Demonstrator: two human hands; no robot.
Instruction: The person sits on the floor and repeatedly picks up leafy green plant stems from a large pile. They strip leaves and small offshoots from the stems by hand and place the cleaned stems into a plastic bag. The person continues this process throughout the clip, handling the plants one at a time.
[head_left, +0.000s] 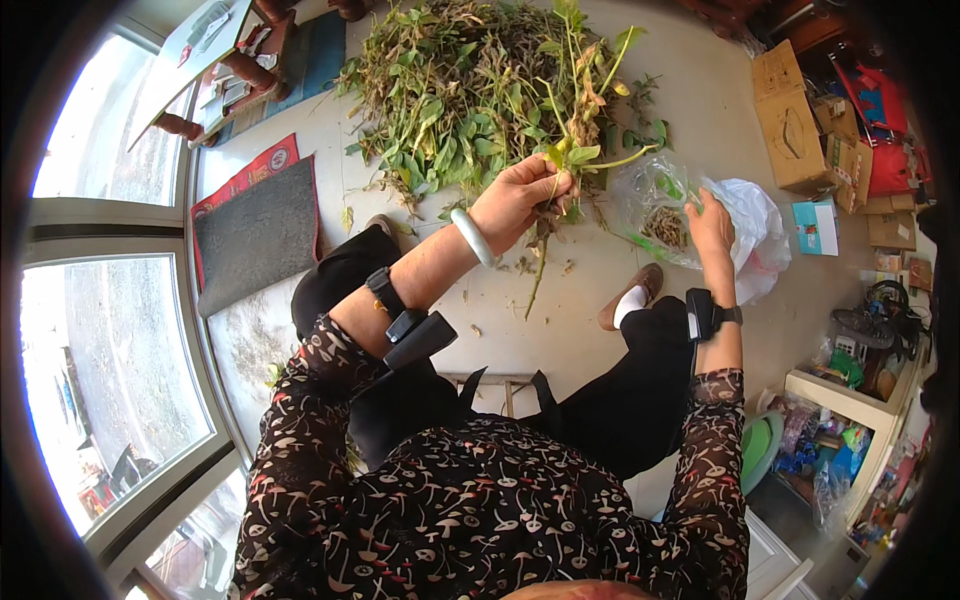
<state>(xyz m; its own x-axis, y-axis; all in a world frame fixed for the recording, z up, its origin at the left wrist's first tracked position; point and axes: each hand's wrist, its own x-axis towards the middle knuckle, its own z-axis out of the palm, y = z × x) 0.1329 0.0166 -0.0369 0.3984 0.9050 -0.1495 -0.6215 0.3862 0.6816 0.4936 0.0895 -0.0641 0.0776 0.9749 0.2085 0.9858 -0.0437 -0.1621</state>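
Observation:
My left hand (525, 196) is closed around the stem of a leafy bean plant (585, 127), whose yellowing leaves and pods spread above it and whose bare stalk points down. At the right, my right hand (709, 217) is at the edge of a clear plastic bag (634, 196) with brown pods (666, 227) inside; whether its fingers pinch the bag or a pod is not clear. A white plastic bag (754, 225) lies behind that hand. Beyond my hands, a big heap of cut bean plants (457, 97), green and dried, covers the floor.
Dark mats (262, 232) lie at the left by the glass doors, below a wooden-legged table (195, 60). Cardboard boxes (787, 127) stand at the right, with a cluttered shelf (840, 397) lower down. Leaf scraps and pods are scattered between my feet.

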